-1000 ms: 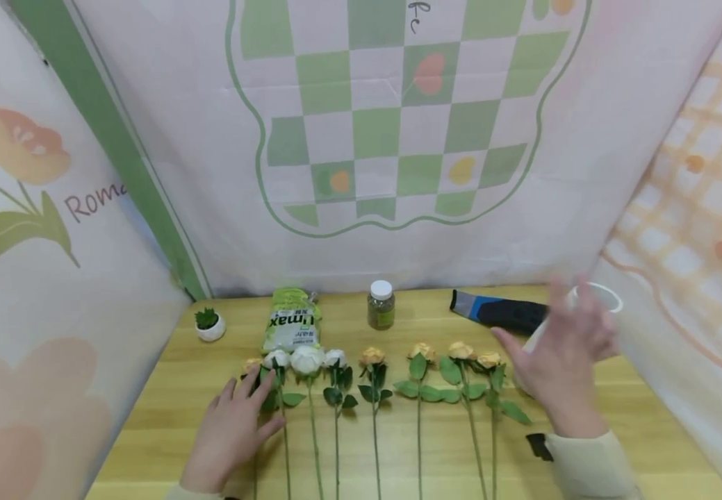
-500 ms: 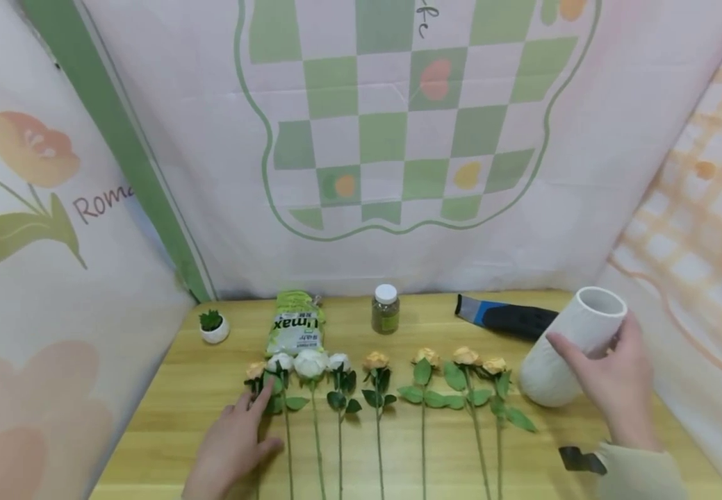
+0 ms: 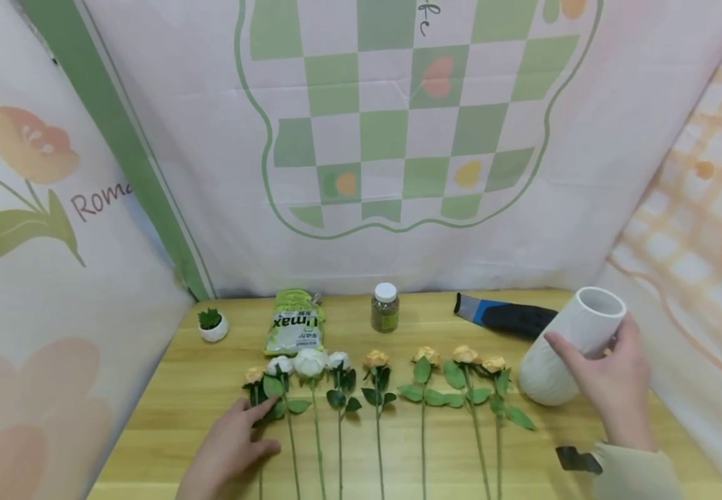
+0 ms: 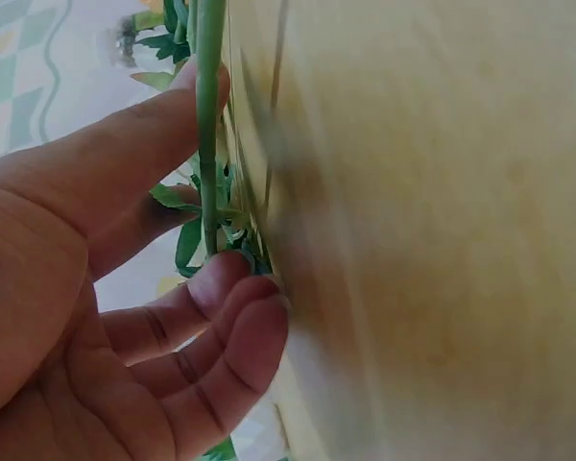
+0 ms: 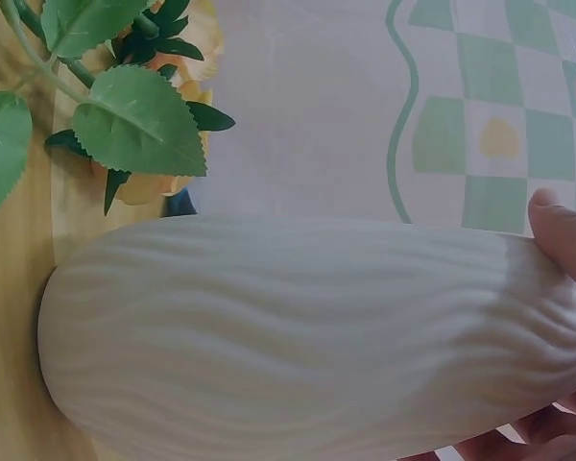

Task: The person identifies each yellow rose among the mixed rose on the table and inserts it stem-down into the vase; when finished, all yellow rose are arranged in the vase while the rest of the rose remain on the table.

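My right hand (image 3: 623, 389) grips the white vase (image 3: 567, 361) near its upper part, thumb on the near left side. Wavy ridges cover the vase (image 5: 317, 327) in the right wrist view, and its base rests on the wooden table. At the left end of a flower row, my left hand (image 3: 229, 444) lies by the leftmost orange rose (image 3: 253, 376), its index finger at the leaves. In the left wrist view, a green stem (image 4: 208, 115) runs between thumb and fingers, which stay apart. White roses (image 3: 310, 362) lie just right of that hand.
More orange roses (image 3: 465, 355) lie toward the vase. Along the back are a small potted succulent (image 3: 212, 325), a green-and-white bag (image 3: 296, 326), a white-capped jar (image 3: 386, 309) and a black-and-blue handled tool (image 3: 511, 317). A fabric backdrop (image 3: 198, 167) stands behind.
My right hand has moved from in front of the vase to its right side and taken hold of it. My left hand has drawn slightly back, its index finger lower on the leaves.
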### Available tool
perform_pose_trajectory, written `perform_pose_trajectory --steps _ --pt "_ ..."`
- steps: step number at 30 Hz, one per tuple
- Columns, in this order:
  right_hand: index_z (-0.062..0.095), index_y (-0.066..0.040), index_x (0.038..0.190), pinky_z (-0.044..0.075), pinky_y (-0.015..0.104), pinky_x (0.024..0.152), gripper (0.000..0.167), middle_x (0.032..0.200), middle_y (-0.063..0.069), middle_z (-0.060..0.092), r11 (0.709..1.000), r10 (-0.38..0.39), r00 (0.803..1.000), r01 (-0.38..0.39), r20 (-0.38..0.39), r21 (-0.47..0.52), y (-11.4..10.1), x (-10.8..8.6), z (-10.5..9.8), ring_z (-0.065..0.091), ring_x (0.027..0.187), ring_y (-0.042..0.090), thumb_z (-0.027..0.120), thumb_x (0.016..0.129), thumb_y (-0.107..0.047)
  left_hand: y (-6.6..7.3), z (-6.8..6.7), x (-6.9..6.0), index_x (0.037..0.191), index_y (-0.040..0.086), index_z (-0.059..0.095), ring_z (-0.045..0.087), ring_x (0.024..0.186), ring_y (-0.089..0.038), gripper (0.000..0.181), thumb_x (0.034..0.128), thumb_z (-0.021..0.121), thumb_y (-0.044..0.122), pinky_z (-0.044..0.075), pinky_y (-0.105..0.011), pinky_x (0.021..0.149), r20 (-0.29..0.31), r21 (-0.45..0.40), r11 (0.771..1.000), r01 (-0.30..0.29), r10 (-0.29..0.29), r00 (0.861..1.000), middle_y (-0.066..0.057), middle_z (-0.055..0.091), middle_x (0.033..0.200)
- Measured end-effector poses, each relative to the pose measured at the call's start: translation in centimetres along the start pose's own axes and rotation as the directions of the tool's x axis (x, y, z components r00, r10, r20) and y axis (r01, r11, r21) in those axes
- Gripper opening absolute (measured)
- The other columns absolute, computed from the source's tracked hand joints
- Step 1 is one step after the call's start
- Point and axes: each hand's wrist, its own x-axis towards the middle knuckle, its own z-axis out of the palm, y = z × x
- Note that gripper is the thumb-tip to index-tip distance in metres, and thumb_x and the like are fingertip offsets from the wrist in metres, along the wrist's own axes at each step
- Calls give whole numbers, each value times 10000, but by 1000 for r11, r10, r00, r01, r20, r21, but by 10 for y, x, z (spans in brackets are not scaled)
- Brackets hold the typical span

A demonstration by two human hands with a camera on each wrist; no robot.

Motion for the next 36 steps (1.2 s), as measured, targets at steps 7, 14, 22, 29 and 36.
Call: perform_pose_trajectory --steps 7,14,22,29,36 --pt "285 -117 1694 480 765 1029 1082 1572 243 496 1000 -13 1000 13 -13 -4 1 -1 2 514 1356 489 933 872 -392 -8 -3 1 1443 190 713 621 938 -186 724 795 960 399 597 -499 835 4 -76 995 -65 65 998 -64 667 1108" --pt "287 -90 1688 486 773 1009 1086 1545 274 508 999 -32 999 32 -3 -13 4 -2 3 523 1331 496 932 872 -401 -24 -3 3 1305 156 795 664 888 -127 550 804 964 308 586 -287 722 7 -232 958 -170 176 984 -27 747 1073" --pt "291 -84 1684 485 779 1006 1078 1534 282 514 999 -31 1000 31 4 -9 5 -2 2 521 1328 496 926 876 -409 -30 0 3 1185 189 845 693 922 -119 410 803 969 273 584 -264 756 -57 -342 925 -167 157 986 16 780 1058" --pt "298 -75 1678 471 783 1021 1073 1536 274 512 999 -36 999 36 0 6 5 -4 2 514 1335 492 932 872 -392 -27 -2 1 1236 175 822 683 840 -142 479 784 972 228 595 -266 729 -72 -421 901 -104 81 994 5 737 1001" --pt "345 -68 1652 506 751 992 1042 1491 262 546 998 -56 998 55 -13 -18 4 -4 1 538 1294 462 941 861 -393 -26 -10 0 1225 86 816 704 909 -172 441 812 950 165 615 -333 782 -23 -459 888 -27 19 1000 12 772 967"
